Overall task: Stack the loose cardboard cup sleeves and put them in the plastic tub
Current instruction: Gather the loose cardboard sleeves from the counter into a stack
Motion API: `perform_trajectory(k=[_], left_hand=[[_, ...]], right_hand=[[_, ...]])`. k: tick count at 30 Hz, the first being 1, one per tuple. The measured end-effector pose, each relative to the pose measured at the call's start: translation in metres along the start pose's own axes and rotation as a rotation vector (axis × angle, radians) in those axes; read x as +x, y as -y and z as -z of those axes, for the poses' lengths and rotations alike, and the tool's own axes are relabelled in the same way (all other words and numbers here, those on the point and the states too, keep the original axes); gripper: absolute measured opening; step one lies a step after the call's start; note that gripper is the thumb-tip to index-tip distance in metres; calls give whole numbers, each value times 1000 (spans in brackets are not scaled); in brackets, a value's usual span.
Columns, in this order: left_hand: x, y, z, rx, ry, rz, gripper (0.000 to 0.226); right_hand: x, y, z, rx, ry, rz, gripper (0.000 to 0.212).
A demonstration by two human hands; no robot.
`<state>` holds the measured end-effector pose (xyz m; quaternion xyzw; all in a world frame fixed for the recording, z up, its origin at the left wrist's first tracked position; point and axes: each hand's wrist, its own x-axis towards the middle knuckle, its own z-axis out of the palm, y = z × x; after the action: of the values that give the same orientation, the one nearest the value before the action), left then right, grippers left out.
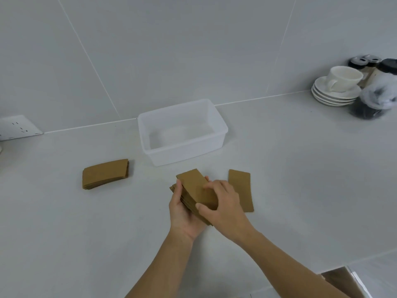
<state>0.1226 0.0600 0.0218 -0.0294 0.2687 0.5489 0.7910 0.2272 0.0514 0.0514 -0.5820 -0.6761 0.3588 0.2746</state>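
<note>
A stack of flat brown cardboard cup sleeves [194,187] is held just above the white counter, in front of the clear plastic tub [219,122]. My left hand [182,211] cups the stack from the left and below. My right hand [223,203] lies over its right side, thumb and fingers pressing on the top sleeve. A single sleeve [243,190] lies flat on the counter just right of my right hand. Another small stack of sleeves [105,173] rests on the counter to the left. The tub has nothing in it.
White saucers with a cup [337,87] and dark-lidded jars [376,91] stand at the back right by the wall. A wall socket [17,126] sits at the far left. A counter edge with a shiny metal corner [348,278] is at the bottom right.
</note>
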Motion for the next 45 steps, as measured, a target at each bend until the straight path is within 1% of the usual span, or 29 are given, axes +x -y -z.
perform_trajectory(k=[3,7,14,16,18,19,20,22,24,25,27,29,31,33,35,40,43,45], left_hand=[[0,-2,2,-15,8,8,54],[1,-5,7,-40,2,-26,49],[6,-7,13,-58,-20,-42,45],[7,-7,14,-30,-4,-46,40],[7,-7,13,-6,0,-42,35],[8,-7,12,-4,-5,-39,34],[9,-7,11,-7,-19,-39,34],[12,-9,10,-19,-53,-44,34],[13,-11,10,-31,-68,-59,34],[13,-12,11,-38,-79,-68,34],[12,-15,12,-54,-104,-80,32],[12,-16,14,-70,-116,-83,30],[12,-17,16,-78,-123,-80,30],[11,-19,18,-78,-126,-77,29],[11,-20,19,-76,-132,-81,28],[10,-22,20,-101,-133,-91,36],[10,-23,21,-97,-137,-85,38],[9,-25,20,-96,-135,-86,37]], right_hand=[[3,-1,-9,-52,29,23,42],[5,-4,-15,-113,53,38,42],[7,-9,-18,-169,87,49,39],[8,-11,-17,-174,107,52,43],[10,-11,-14,-163,119,57,53],[11,-11,-13,-134,102,53,54],[12,-11,-10,-92,52,46,51],[16,-14,-6,-52,-114,-6,41],[22,-22,-1,-161,-237,-123,44],[26,-28,2,-244,-262,-188,49],[31,-40,4,-389,-257,-315,60],[32,-50,4,-458,-249,-424,70],[30,-57,0,-482,-245,-485,81],[26,-62,-7,-512,-257,-497,86],[21,-64,-14,-526,-294,-476,85],[18,-62,-21,-534,-349,-431,74],[17,-59,-19,-532,-336,-441,65],[18,-57,-16,-467,-324,-452,64]])
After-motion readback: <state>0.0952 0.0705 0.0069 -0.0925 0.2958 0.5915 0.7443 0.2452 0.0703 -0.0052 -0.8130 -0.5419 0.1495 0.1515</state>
